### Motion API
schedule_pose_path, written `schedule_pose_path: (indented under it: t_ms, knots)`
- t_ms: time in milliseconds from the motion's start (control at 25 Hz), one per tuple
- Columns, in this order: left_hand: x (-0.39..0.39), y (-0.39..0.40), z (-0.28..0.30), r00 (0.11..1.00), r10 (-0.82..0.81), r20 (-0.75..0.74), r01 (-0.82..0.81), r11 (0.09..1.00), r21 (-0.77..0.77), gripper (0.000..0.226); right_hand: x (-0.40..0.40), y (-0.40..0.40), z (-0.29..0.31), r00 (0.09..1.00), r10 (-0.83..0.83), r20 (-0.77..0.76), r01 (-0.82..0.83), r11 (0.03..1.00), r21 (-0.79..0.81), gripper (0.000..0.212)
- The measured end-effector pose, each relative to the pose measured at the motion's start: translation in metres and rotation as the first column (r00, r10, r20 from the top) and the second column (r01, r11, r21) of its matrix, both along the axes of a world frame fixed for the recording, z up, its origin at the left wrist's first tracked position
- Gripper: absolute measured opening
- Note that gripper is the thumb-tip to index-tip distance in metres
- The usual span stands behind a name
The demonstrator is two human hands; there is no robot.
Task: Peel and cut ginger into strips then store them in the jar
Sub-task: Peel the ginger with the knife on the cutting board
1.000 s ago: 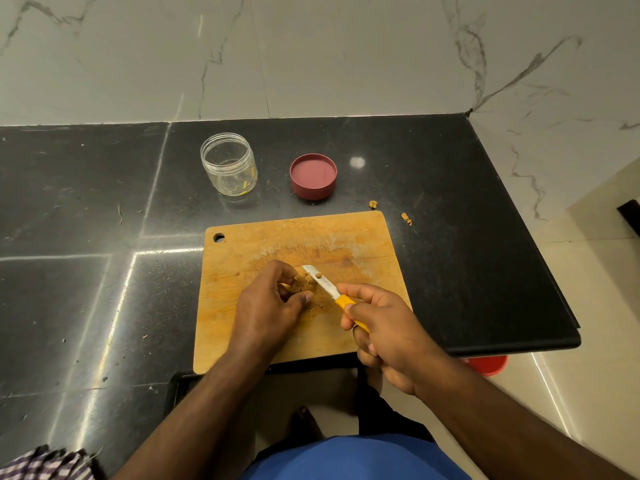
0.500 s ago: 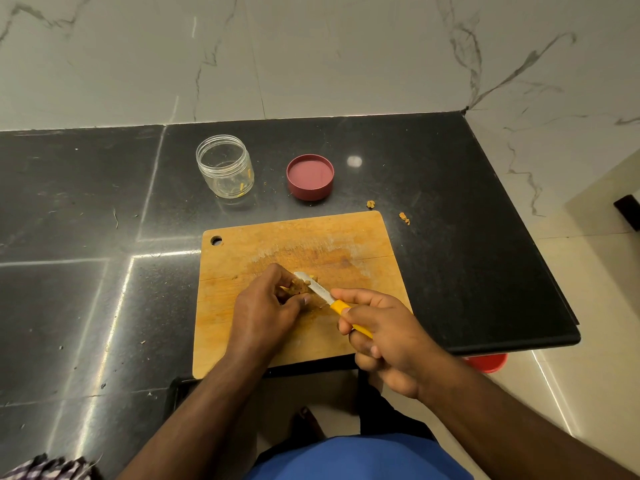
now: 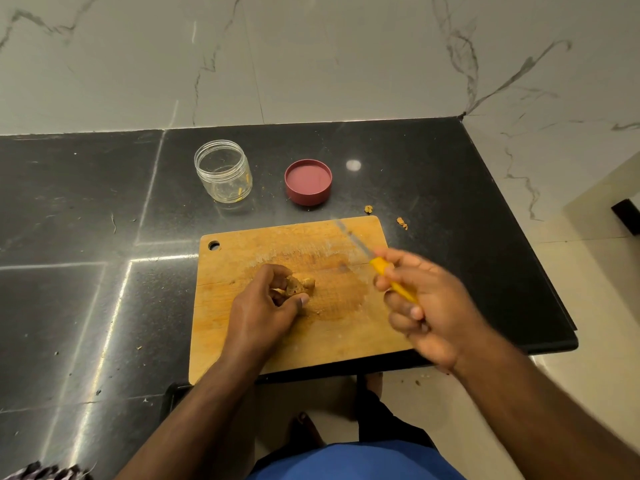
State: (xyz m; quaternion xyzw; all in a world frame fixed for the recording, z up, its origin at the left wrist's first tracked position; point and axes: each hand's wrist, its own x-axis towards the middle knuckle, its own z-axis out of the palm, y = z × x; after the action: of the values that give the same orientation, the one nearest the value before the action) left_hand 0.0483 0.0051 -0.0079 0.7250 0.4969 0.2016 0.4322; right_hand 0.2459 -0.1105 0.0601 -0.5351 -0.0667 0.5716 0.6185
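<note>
1. I see a wooden cutting board (image 3: 242,341), rectangular with rounded corners and a round hole at its far left corner, lying on the black polished stone counter (image 3: 86,289). Its middle is stained darker and looks damp.
2. The ginger (image 3: 300,285) is a knobbly, tan, rough-skinned piece at the board's centre. Its long axis runs roughly left to right, with the rounded free end pointing right.
3. My left hand (image 3: 263,313) rests on the board with fingers curled round the ginger's left part, pinning it between fingertips and thumb.
4. My right hand (image 3: 426,306) is clenched round the yellow handle of a knife (image 3: 381,268), held above the board's right side and clear of the ginger. This hand and the blade are motion-blurred.
5. The knife's thin pale blade points away from me and to the left, towards the board's far edge; its long axis runs diagonally from near right to far left.
6. A clear, round plastic jar (image 3: 223,171) stands upright and uncapped on the counter beyond the board, with a few yellow slivers inside against its wall.
7. A round dark-red lid (image 3: 308,181) lies inner face up just right of the jar.
8. Two small tan scraps (image 3: 401,222) lie on the counter past the board's far right corner.
</note>
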Motion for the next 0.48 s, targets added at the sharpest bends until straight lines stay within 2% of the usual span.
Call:
schedule_pose_path:
  t_ms: [40,80,120,160,200,240,320,400,480]
  knots:
    - [0.001,0.001,0.001,1.0,0.001,0.011,0.0,1.0,-0.015,0.039,0.009,0.002,0.009,0.971,-0.002,0.241,0.001,1.0,0.004,0.038]
    - [0.002,0.001,0.002,1.0,0.001,0.014,-0.001,1.0,-0.026,0.04,0.018,0.004,0.015,0.84,0.009,0.542,0.001,1.0,-0.018,0.039]
    - [0.004,0.002,0.003,1.0,0.001,0.015,0.0,0.999,-0.034,0.041,0.028,0.005,0.016,0.572,0.04,0.819,0.015,0.998,-0.059,0.041]
    - [0.006,0.003,0.004,1.0,0.001,0.017,0.0,0.999,-0.04,0.041,0.035,0.007,0.012,0.278,0.096,0.956,0.015,0.994,-0.104,0.043]
    - [0.008,0.004,0.004,1.0,0.003,0.02,-0.002,0.999,-0.047,0.041,0.04,0.009,0.004,0.082,0.183,0.98,0.006,0.983,-0.184,0.044]
    - [0.008,0.005,0.004,1.0,0.005,0.02,-0.003,0.998,-0.056,0.042,0.042,0.011,-0.007,0.001,0.301,0.953,0.001,0.953,-0.301,0.046]
    - [0.007,0.005,0.005,1.0,0.005,0.017,-0.004,0.997,-0.077,0.041,0.039,0.008,-0.021,0.012,0.453,0.891,0.017,0.891,-0.453,0.046]
    - [0.005,0.007,0.004,0.999,0.025,0.025,-0.022,0.994,-0.106,0.04,0.039,0.006,-0.02,0.051,0.371,0.927,0.027,0.928,-0.373,0.046]
    - [0.004,0.008,0.004,0.999,0.037,0.034,-0.032,0.991,-0.129,0.039,0.038,0.004,-0.012,0.033,0.249,0.968,0.027,0.968,-0.25,0.045]
